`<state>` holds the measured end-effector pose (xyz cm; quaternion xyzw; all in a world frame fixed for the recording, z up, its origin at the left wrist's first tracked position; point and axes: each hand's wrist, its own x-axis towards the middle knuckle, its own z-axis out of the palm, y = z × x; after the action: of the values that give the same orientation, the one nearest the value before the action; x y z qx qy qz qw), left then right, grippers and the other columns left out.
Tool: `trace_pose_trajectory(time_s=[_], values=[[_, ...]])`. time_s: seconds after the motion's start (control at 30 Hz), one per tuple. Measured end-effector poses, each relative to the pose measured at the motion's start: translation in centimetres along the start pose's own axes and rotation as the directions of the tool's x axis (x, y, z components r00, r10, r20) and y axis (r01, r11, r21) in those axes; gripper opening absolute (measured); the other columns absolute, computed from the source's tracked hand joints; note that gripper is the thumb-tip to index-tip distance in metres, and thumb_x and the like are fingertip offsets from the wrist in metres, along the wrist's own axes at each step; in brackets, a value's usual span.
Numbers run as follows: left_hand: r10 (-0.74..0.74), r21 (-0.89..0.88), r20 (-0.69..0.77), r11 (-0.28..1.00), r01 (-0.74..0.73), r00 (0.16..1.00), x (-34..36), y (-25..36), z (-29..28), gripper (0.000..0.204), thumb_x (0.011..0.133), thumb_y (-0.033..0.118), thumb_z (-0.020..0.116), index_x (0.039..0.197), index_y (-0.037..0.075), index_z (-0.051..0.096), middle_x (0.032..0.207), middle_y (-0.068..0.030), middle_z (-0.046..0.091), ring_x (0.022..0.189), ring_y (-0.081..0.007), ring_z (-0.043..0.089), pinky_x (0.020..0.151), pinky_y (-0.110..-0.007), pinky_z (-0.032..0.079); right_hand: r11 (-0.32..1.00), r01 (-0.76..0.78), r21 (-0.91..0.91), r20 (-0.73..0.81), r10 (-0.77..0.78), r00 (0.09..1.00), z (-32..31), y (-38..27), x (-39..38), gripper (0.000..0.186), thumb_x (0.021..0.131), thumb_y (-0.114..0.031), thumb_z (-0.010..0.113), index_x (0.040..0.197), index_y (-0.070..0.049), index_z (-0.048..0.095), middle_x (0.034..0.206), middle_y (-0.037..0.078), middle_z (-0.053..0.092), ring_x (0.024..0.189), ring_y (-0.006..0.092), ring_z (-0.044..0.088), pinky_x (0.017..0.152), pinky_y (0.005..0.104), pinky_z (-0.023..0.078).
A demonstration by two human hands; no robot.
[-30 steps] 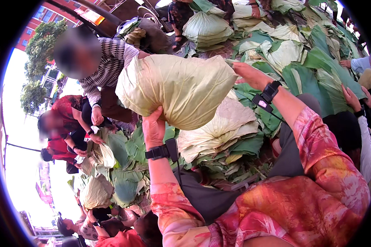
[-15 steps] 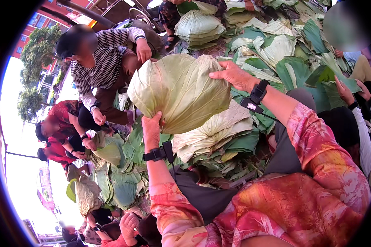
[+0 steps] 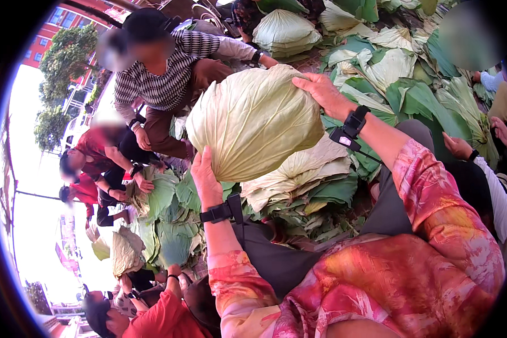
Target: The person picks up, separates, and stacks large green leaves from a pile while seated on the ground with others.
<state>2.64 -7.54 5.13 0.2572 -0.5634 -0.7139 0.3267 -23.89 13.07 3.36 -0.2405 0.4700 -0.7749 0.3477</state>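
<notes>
A large pale-green lotus leaf [image 3: 253, 127], with veins fanning out across it, is held up in front of me. At its lower left edge, my left hand [image 3: 206, 180] grips it, the fingers mostly hidden behind the leaf. My right hand [image 3: 327, 97] is closed on its upper right edge, thumb in front. The leaf bulges toward me between the two hands. Beneath it lies a stack of pale lotus leaves [image 3: 290, 177], with greener leaves [image 3: 337, 194] under and beside them.
A person in a striped top [image 3: 172, 76] sits across to the left, an arm stretched behind my leaf. More people work at left [image 3: 96, 158], lower left [image 3: 158, 315] and right [image 3: 490, 186]. Heaped leaves [image 3: 400, 67] cover the upper right; a domed leaf pile [image 3: 284, 34] stands at top.
The leaf has tilted and rounded out in my hands, rising slightly to the right. My left fingers have slipped behind its edge. The striped-top person has stretched an arm to the right.
</notes>
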Motion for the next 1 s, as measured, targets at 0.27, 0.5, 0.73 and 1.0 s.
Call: trace_pose_trajectory(time_s=[0.27, 0.5, 0.73, 1.0], values=[[0.149, 0.016, 0.080, 0.988, -0.151, 0.986, -9.6, 1.8, 1.8, 0.038, 0.081, -0.008, 0.055, 0.118, -0.001, 0.051, 0.112, -0.0039, 0.059, 0.100, -0.0113, 0.054, 0.091, -0.025, 0.041, 0.984, -0.144, 0.104, 0.065, 0.137, 0.988, 2.2, 1.1, -1.8, 0.031, 0.093, -0.021, 0.056, 0.116, -0.001, 0.057, 0.104, 0.005, 0.065, 0.088, 0.0131, 0.064, 0.080, 0.0271, 0.051], [0.384, 0.159, -0.179, 0.920, -0.358, 0.906, -16.1, 9.3, -4.0, 0.034, 0.082, -0.007, 0.055, 0.115, -0.002, 0.053, 0.107, -0.0049, 0.061, 0.095, -0.0108, 0.056, 0.087, -0.025, 0.043, 0.952, -0.162, -0.259, 0.292, 0.237, 0.927, 2.8, 1.2, -4.0, 0.019, 0.092, -0.024, 0.056, 0.089, -0.005, 0.057, 0.063, -0.005, 0.052, 0.046, 0.0030, 0.044, 0.043, 0.0203, 0.039], [0.516, 0.495, -0.399, 0.817, -0.296, 0.758, -25.0, 15.2, -16.1, 0.031, 0.080, -0.008, 0.054, 0.110, -0.001, 0.056, 0.098, -0.0064, 0.065, 0.087, -0.0133, 0.060, 0.080, -0.026, 0.046, 0.965, -0.139, -0.222, 0.188, 0.182, 0.965, 0.7, 3.1, -2.7, 0.021, 0.093, -0.024, 0.055, 0.085, -0.005, 0.056, 0.054, -0.006, 0.041, 0.037, 0.0031, 0.029, 0.038, 0.0204, 0.031], [0.576, 0.914, -0.405, 0.286, 0.289, 0.710, -35.9, 14.2, -22.9, 0.030, 0.077, -0.005, 0.054, 0.106, 0.000, 0.060, 0.085, -0.0083, 0.067, 0.077, -0.0158, 0.062, 0.072, -0.029, 0.048, 0.929, -0.117, -0.350, 0.162, 0.182, 0.970, -0.3, 4.5, -3.0, 0.021, 0.093, -0.025, 0.054, 0.084, -0.006, 0.056, 0.055, -0.005, 0.043, 0.039, 0.0031, 0.033, 0.038, 0.0197, 0.031]])
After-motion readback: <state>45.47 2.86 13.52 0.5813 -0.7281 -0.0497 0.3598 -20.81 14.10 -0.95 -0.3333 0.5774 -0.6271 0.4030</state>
